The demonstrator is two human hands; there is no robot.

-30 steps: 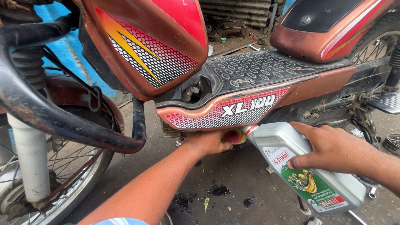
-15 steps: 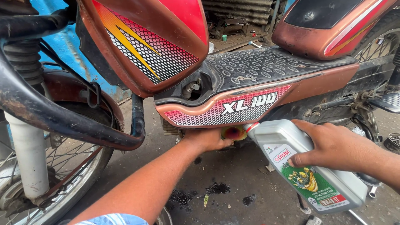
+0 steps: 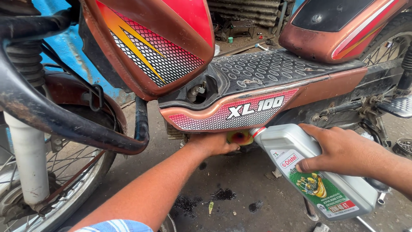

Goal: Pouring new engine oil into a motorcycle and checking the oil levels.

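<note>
Grey oil bottle [image 3: 317,172] under right hand [image 3: 343,150], tilted, neck twd left hand [image 3: 212,144]. Green/white/red label [image 3: 319,189] below right-hand fingers.

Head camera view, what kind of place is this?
Probably a roadside motorbike repair spot: a red moped stands on an oil-stained ground, while the right hand tips a grey oil bottle beneath it and the left hand steadies a funnel.

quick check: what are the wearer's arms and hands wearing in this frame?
Both hands bare: no gloves, rings or watch visible. Left hand on a bare forearm; a light blue striped sleeve shows at the bottom edge. Right hand and wrist bare; no sleeve in view.
</note>
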